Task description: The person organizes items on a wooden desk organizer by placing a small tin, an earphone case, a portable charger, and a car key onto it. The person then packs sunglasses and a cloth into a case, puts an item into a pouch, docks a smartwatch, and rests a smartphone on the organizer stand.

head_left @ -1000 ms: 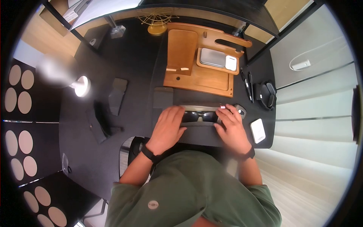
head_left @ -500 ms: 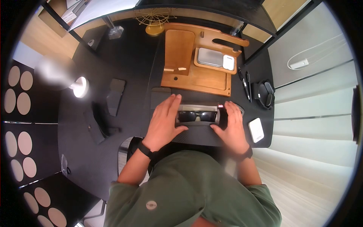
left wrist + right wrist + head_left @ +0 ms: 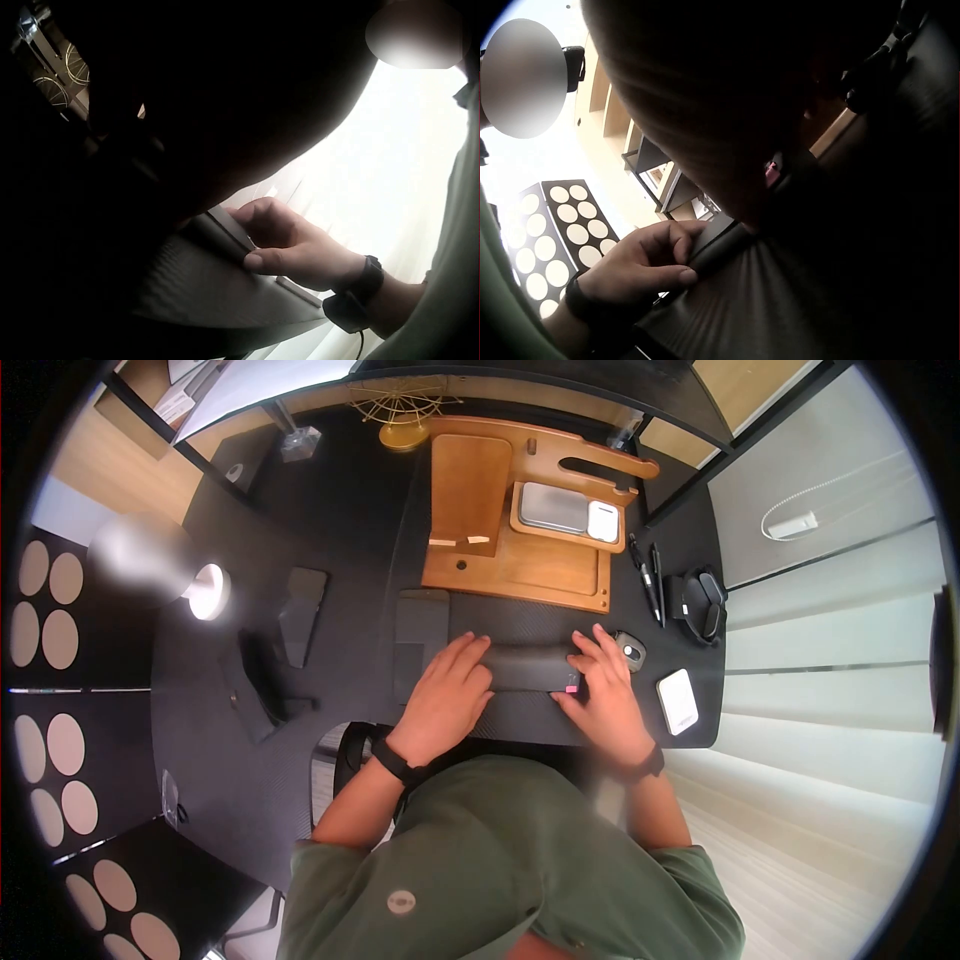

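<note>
A dark grey glasses case (image 3: 530, 670) lies closed near the front edge of the desk, with a small pink tab (image 3: 571, 688) at its front right. My left hand (image 3: 445, 690) holds the case's left end, fingers bent over the top. In the right wrist view, that left hand (image 3: 641, 262) has its thumb along the front of the case (image 3: 718, 246). At the other end, my right hand (image 3: 608, 700) grips the case, its thumb low at the front, as the left wrist view of the right hand (image 3: 300, 251) also shows. The sunglasses are hidden inside.
A wooden desk organizer (image 3: 530, 575) stands behind the case. Left of it lies a flat dark pouch (image 3: 422, 622). A key fob (image 3: 630, 650), a white power bank (image 3: 678, 703) and pens (image 3: 657, 580) lie right. A black phone (image 3: 303, 615) and small lamp (image 3: 208, 592) are left.
The case was open with black sunglasses showing inside; its lid now covers them. The pink tab has swung from the back edge to the front. Both hands have closed in on the ends.
</note>
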### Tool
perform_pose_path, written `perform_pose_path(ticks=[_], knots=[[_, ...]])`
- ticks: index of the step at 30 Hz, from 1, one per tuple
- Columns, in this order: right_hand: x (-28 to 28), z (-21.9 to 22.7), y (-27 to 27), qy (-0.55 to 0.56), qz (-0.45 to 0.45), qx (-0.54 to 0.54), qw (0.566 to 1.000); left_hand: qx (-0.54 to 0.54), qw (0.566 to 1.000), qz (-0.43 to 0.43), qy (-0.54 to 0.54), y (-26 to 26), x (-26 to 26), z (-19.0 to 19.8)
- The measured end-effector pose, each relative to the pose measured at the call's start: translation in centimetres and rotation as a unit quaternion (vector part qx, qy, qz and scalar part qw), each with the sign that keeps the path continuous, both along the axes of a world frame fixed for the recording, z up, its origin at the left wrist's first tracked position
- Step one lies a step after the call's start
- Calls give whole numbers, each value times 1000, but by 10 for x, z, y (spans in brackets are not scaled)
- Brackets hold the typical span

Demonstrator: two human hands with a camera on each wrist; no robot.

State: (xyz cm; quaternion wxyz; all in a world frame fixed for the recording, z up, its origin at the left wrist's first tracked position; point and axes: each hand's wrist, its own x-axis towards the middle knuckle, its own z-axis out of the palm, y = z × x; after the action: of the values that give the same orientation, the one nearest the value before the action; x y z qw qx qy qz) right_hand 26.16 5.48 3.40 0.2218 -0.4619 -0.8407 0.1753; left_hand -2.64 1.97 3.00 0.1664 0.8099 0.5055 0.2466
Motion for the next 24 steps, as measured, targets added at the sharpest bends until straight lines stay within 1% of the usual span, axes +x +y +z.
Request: perform_pose_path(ticks=[14, 16, 19, 21, 24], knots=[[-4, 4, 4, -6, 11, 22, 1000, -14, 1000, -3, -19, -1, 1, -2], [-4, 2, 0, -7, 26, 35, 999, -3, 1000, 1, 7, -3, 0, -3], [-11, -1, -16, 6, 11, 19, 1000, 4, 1000, 5, 3, -5, 2, -4], [-15, 0, -23, -9, 20, 34, 999, 2, 1000, 1, -2, -6, 3, -4], [-17, 5, -29, -15, 24, 4, 1000, -2, 1000, -2, -6, -9, 4, -5]])
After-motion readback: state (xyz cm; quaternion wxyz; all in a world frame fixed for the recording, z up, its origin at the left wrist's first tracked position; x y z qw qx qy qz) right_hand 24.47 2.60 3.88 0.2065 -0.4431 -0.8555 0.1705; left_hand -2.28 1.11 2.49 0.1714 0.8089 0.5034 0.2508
